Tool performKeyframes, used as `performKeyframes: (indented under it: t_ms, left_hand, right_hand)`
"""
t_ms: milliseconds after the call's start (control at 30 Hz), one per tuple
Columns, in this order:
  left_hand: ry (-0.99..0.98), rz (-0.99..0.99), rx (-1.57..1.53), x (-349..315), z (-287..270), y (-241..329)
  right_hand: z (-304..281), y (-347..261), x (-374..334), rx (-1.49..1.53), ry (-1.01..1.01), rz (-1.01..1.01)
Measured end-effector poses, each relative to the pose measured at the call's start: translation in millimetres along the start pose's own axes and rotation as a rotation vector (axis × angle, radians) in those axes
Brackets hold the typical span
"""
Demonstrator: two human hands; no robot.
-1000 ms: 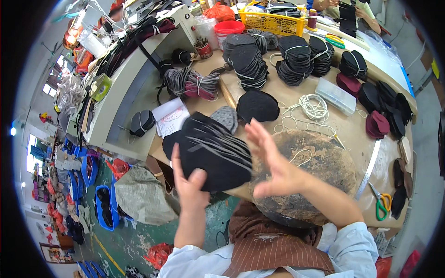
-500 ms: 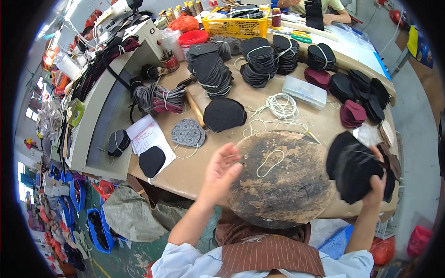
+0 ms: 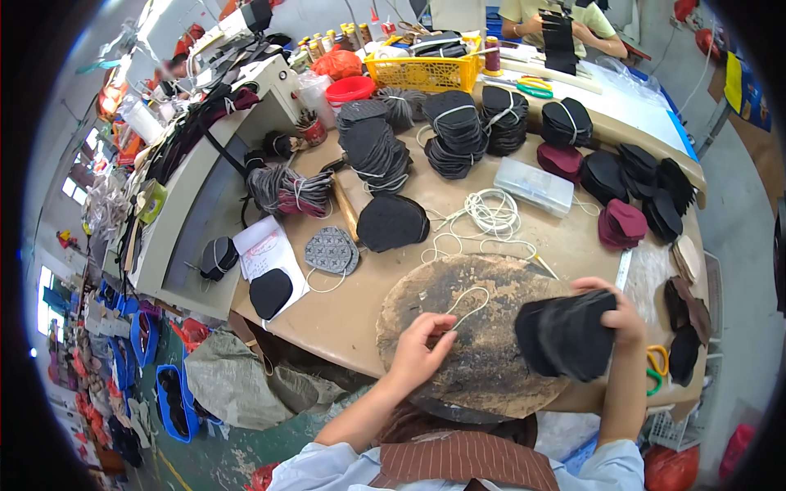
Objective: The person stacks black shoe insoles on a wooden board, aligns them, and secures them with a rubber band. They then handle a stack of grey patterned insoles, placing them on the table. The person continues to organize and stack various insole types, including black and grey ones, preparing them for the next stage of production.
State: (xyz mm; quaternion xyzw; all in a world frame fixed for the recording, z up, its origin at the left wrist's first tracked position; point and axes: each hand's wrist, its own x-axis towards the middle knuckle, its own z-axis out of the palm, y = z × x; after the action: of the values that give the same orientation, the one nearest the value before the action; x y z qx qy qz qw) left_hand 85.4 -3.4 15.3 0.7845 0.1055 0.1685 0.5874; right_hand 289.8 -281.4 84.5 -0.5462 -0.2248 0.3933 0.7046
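Observation:
My left hand (image 3: 420, 353) is over the round, worn wooden block (image 3: 483, 389), thumb and fingertips pinched at the near end of a thin cream cord loop (image 3: 485, 304). In my right hand (image 3: 625, 321) is a stack of black fabric pieces (image 3: 565, 335), gripped at its right side above the block's right edge. The stack is tilted and a little blurred. Beyond the block lies a loose coil of cream cord (image 3: 491, 213). Another black stack (image 3: 393, 222) and a grey patterned piece (image 3: 332, 250) rest to the left of that coil.
Tied black stacks (image 3: 454, 135) line the back, near a yellow basket (image 3: 426, 74). A clear plastic box (image 3: 534, 186), maroon pieces (image 3: 621, 223) and scissors (image 3: 657, 368) lie on the right. A hammer (image 3: 344, 209) and paper sheet (image 3: 266, 254) are left. Another person (image 3: 565, 29) works across the table.
My right hand has brought the black stack leftward to the block, uncovering the scissors. My left hand has moved down and right and closed on the cord loop. The view has shifted slightly.

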Motion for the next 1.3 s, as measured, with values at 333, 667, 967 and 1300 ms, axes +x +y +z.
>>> performKeyframes:
  t_ms: [333, 667, 967, 1300]
  left_hand:
    - [-0.082, 0.320, 0.780, 16, -2, 6]
    - [-0.117, 0.268, 0.793, 99, 6, 20]
    - [0.384, 0.327, 0.695, 159, -17, 13]
    - [0.539, -0.165, 0.210, 169, -117, -71]
  right_hand:
    - [-5, 24, 18, -0.303, 0.049, 0.164]
    - [-14, 25, 18, -0.358, 0.009, 0.132]
    - [-9, 20, 18, -0.379, 0.034, 0.137]
    - [-14, 24, 19, -0.426, 0.024, 0.158]
